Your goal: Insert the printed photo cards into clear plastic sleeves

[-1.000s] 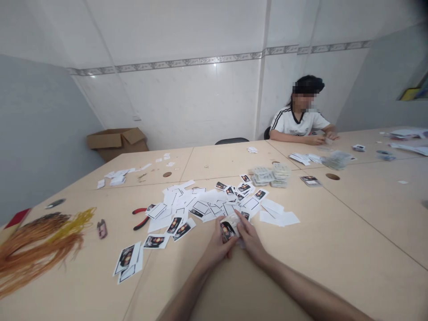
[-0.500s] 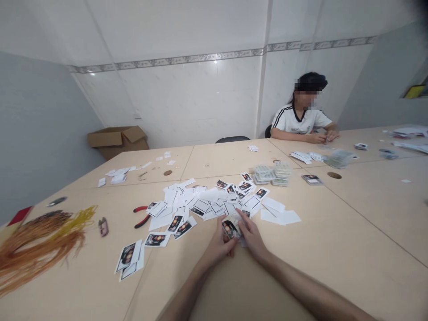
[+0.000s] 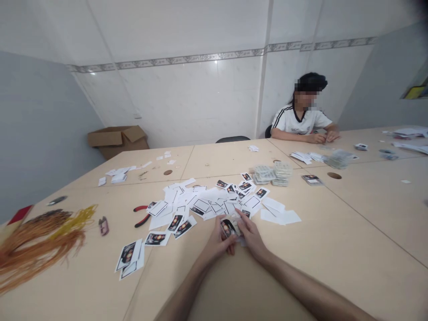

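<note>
Both of my hands meet over the near part of the table, around a small clear plastic box [image 3: 236, 227] with a dark printed card [image 3: 228, 227] at its left side. My left hand [image 3: 219, 244] grips the card and the box's left side, thumb on top. On the box's right side, my right hand [image 3: 252, 236] is closed, its fingers stretched along the edge. The fingers partly hide the box, and whether the card lies inside or on top of it I cannot tell. Just beyond my hands spreads a loose pile of printed cards [image 3: 202, 205].
Red-handled pliers [image 3: 143, 217], pink snips [image 3: 103, 226] and orange cords [image 3: 43, 249] lie to the left. Stacked clear boxes [image 3: 264, 173] stand behind the pile. A co-worker [image 3: 301, 120] sits at the far right. A cardboard box [image 3: 117, 138] stands beyond the table.
The dark card between my hands has shifted slightly left, and my left thumb has moved a little. My right hand stays nearly in place. The table items have not moved.
</note>
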A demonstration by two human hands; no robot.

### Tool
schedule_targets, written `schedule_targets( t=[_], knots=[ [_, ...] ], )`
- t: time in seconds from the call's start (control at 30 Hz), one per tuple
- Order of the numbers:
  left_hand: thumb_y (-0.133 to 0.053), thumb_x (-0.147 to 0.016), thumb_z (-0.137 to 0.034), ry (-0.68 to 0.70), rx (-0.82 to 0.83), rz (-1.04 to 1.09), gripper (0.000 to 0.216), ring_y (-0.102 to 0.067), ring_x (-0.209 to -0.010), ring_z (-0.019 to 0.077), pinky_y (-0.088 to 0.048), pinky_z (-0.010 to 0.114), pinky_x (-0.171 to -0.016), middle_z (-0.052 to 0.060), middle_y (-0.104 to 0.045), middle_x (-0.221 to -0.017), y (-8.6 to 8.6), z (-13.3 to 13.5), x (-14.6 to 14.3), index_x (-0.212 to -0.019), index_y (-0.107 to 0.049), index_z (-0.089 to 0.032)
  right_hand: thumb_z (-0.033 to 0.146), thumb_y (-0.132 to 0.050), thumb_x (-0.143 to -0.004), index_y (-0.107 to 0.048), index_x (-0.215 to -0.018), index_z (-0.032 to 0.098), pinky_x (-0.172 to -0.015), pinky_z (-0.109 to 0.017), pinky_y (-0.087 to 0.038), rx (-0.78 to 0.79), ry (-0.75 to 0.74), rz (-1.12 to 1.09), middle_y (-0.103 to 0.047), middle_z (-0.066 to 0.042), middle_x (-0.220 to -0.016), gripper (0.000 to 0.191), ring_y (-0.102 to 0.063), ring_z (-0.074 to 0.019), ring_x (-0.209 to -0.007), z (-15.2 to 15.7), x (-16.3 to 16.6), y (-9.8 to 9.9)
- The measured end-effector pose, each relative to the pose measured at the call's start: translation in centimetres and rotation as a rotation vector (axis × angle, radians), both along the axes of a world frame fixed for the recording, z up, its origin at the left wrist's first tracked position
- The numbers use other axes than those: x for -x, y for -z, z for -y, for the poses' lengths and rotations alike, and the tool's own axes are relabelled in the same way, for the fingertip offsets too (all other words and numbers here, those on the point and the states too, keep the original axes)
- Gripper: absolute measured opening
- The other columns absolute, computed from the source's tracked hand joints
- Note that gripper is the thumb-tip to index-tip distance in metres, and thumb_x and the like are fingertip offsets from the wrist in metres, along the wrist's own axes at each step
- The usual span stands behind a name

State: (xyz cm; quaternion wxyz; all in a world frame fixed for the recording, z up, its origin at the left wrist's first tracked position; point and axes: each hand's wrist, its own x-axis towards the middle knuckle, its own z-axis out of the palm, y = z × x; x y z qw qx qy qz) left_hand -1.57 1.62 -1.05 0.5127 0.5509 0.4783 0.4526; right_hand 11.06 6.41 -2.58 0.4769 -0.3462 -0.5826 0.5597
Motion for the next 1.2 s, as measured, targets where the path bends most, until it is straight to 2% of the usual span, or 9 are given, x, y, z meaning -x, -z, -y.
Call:
schedule_targets(
  t=[0.13, 0.3, 0.63, 0.8, 0.9, 1.0, 1.1, 1.2],
  knots=[
    [-0.053, -0.072, -0.036, 0.04, 0.025, 0.049, 0.045, -0.054, -0.036, 0.0104, -0.038, 0.016, -0.034, -0.005, -0.055, -0.054, 0.1, -0.1, 0.4, -0.101, -0.022, -0.021, 0.042, -0.048, -0.074, -0.049, -0.115, 0.021, -0.087, -0.036, -0.036, 0.0, -0.019, -0.037, -0.053, -0.004, -0.113, 0.046, -0.05, -0.021, -0.097, 0.0, 0.0, 0.1],
    [-0.05, -0.073, -0.038, 0.048, 0.038, 0.066, 0.042, -0.055, -0.036, 0.0117, -0.04, 0.017, -0.034, -0.004, -0.057, -0.053, 0.2, -0.1, 0.6, -0.1, -0.023, -0.02, 0.037, -0.047, -0.075, -0.047, -0.116, 0.021, -0.072, -0.031, -0.043, 0.042, -0.048, -0.07, -0.058, -0.003, -0.101, 0.044, -0.055, -0.0173, -0.077, -0.1, 0.1, 0.5],
    [-0.044, -0.077, -0.039, 0.09, 0.087, 0.09, 0.035, -0.056, -0.037, 0.0129, -0.04, 0.017, -0.034, -0.001, -0.06, -0.054, 0.2, -0.4, 0.9, -0.097, -0.022, -0.02, 0.035, -0.048, -0.074, -0.046, -0.117, 0.02, -0.062, -0.026, -0.043, 0.111, -0.092, -0.157, -0.059, -0.003, -0.09, 0.045, -0.053, -0.0143, -0.068, -0.2, 0.2, 0.8],
    [-0.037, -0.079, -0.045, 0.052, 0.115, 0.08, 0.034, -0.057, -0.038, 0.0136, -0.039, 0.017, -0.033, -0.001, -0.06, -0.054, -0.1, -0.4, 0.7, -0.098, -0.024, -0.02, 0.037, -0.048, -0.074, -0.038, -0.121, 0.018, -0.053, -0.025, -0.042, 0.19, -0.145, -0.221, -0.057, -0.001, -0.075, 0.052, -0.051, -0.0121, -0.056, -0.3, 0.5, 1.1],
    [-0.035, -0.079, -0.046, 0.026, 0.092, 0.044, 0.035, -0.057, -0.039, 0.0129, -0.039, 0.017, -0.034, -0.001, -0.06, -0.056, 0.0, -0.4, 0.4, -0.1, -0.025, -0.02, 0.038, -0.049, -0.073, -0.034, -0.119, 0.02, -0.053, -0.025, -0.042, 0.204, -0.085, -0.258, -0.056, 0.0, -0.074, 0.052, -0.052, -0.0134, -0.058, -0.3, 0.5, 1.0],
    [-0.041, -0.077, -0.044, -0.002, 0.061, 0.0, 0.04, -0.055, -0.037, 0.0117, -0.039, 0.017, -0.034, -0.003, -0.057, -0.054, 0.5, -0.4, 0.3, -0.103, -0.024, -0.02, 0.039, -0.051, -0.072, -0.041, -0.105, 0.019, -0.054, -0.025, -0.043, 0.189, -0.034, -0.232, -0.056, -0.001, -0.076, 0.039, -0.053, -0.0148, -0.061, -0.3, 0.5, 0.9],
    [-0.047, -0.074, -0.042, -0.035, 0.04, -0.043, 0.047, -0.053, -0.036, 0.011, -0.039, 0.018, -0.035, -0.006, -0.054, -0.05, 0.8, -0.4, 0.3, -0.107, -0.022, -0.021, 0.039, -0.051, -0.073, -0.044, -0.094, 0.018, -0.059, -0.027, -0.043, 0.161, -0.033, -0.194, -0.057, -0.003, -0.079, 0.03, -0.054, -0.0161, -0.068, -0.3, 0.5, 0.9],
    [-0.051, -0.071, -0.04, -0.038, 0.028, -0.107, 0.049, -0.053, -0.039, 0.0106, -0.04, 0.019, -0.038, -0.006, -0.053, -0.052, 0.3, -0.4, 0.5, -0.109, -0.026, -0.02, 0.039, -0.051, -0.073, -0.045, -0.091, 0.018, -0.062, -0.027, -0.043, 0.14, -0.046, -0.186, -0.057, -0.003, -0.08, 0.028, -0.054, -0.0168, -0.071, -0.3, 0.4, 0.8]
  ],
)
